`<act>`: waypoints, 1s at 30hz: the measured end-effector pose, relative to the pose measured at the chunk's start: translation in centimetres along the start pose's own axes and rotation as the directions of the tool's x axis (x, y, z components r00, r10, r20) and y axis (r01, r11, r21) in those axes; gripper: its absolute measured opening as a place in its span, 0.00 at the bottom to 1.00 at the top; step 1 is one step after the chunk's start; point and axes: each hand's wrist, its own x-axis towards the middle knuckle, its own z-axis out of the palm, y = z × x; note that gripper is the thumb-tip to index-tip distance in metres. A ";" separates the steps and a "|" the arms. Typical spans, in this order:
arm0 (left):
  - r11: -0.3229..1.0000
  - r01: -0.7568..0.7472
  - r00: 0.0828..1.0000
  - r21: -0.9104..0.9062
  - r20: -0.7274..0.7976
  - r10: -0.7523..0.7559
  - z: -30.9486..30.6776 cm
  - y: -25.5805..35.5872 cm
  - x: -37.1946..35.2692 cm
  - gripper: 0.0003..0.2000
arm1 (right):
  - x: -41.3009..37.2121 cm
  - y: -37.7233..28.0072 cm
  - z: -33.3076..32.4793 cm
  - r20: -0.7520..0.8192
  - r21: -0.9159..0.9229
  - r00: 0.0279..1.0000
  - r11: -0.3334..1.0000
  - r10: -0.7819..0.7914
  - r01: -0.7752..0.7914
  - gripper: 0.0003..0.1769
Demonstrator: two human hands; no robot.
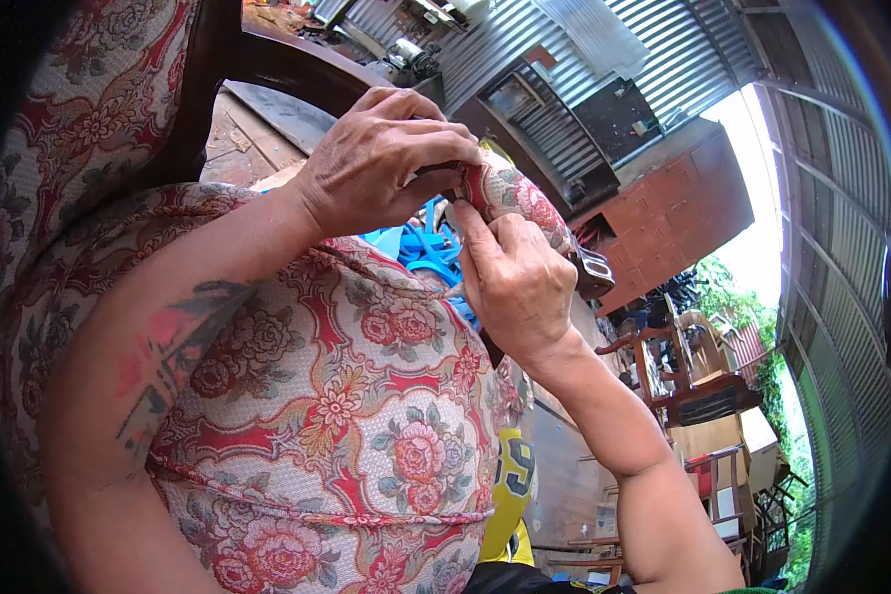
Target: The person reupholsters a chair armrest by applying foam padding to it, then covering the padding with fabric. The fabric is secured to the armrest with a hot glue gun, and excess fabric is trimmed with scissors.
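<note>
A chair upholstered in red and cream floral fabric point(411, 445) fills the left and lower part of the head view, with piping along its seams. Beyond its seat, both of my hands meet at a smaller padded part in the same floral fabric point(525, 193). My left hand point(391, 153) has its fingers bent over the upper edge of that fabric, pinching it. Just below, my right hand point(520, 282) is closed, thumb and forefinger pressed at the same edge. Whatever lies between the fingertips is hidden. Blue straps point(428, 247) show behind the hands.
The chair's dark wooden frame point(297, 74) curves behind my left hand. A shiny metal piece point(592, 265) sits beside the padded part. Wooden chair frames point(678, 381) stand at the right. A reddish-brown panel point(663, 213) and corrugated metal sheets point(683, 49) are farther off. Yellow cloth point(510, 485) hangs below.
</note>
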 end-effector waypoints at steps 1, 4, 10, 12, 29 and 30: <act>1.000 -0.025 1.000 0.011 -0.016 0.025 0.1 0.1 0.0 0.16 | 0.0 0.1 0.0 -0.004 0.002 1.000 1.000 -0.006 0.006 0.25; 0.998 -0.052 0.998 0.017 -0.033 0.053 0.1 -0.1 -0.2 0.17 | 0.0 0.0 -0.1 -0.003 0.002 1.000 1.000 -0.002 0.002 0.25; 0.999 -0.029 0.999 0.027 -0.035 0.030 0.2 0.3 -0.4 0.21 | 0.0 0.1 0.0 -0.019 0.012 1.000 1.000 -0.011 0.012 0.25; 0.999 -0.020 0.999 0.036 -0.036 0.022 0.1 0.4 -0.3 0.21 | 0.1 0.2 0.0 -0.026 0.017 1.000 1.000 -0.011 0.011 0.25; 0.998 0.065 0.998 -0.005 0.003 -0.065 0.0 0.6 0.0 0.19 | -0.2 0.7 0.2 -0.008 -0.052 0.995 0.993 -0.103 0.103 0.29; 0.998 0.063 0.998 -0.006 0.000 -0.063 -0.1 0.6 0.1 0.19 | -0.1 0.7 0.1 -0.008 -0.056 0.995 0.993 -0.103 0.103 0.29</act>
